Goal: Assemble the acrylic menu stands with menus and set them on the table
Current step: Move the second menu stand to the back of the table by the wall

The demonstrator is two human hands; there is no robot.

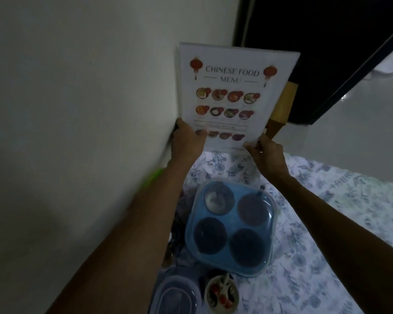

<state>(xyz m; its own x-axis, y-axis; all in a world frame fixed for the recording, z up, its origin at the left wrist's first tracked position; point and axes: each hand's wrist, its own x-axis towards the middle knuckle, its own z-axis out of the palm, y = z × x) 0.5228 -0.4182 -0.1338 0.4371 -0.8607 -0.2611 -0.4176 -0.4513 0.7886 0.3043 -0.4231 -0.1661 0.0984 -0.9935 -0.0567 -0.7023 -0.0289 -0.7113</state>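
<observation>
An acrylic menu stand with a "Chinese Food Menu" sheet inside is held upright over the far end of the table, close to the white wall. The sheet shows red lanterns and rows of dish photos. My left hand grips its lower left corner, thumb across the front. My right hand pinches the lower right corner. The stand's base is hidden behind my hands, so I cannot tell whether it touches the table.
The table wears a blue floral cloth. A blue tray with four round compartments under a clear lid sits below my arms. Nearer me stand a lidded plastic container and a small bowl. A wooden chair stands behind the stand.
</observation>
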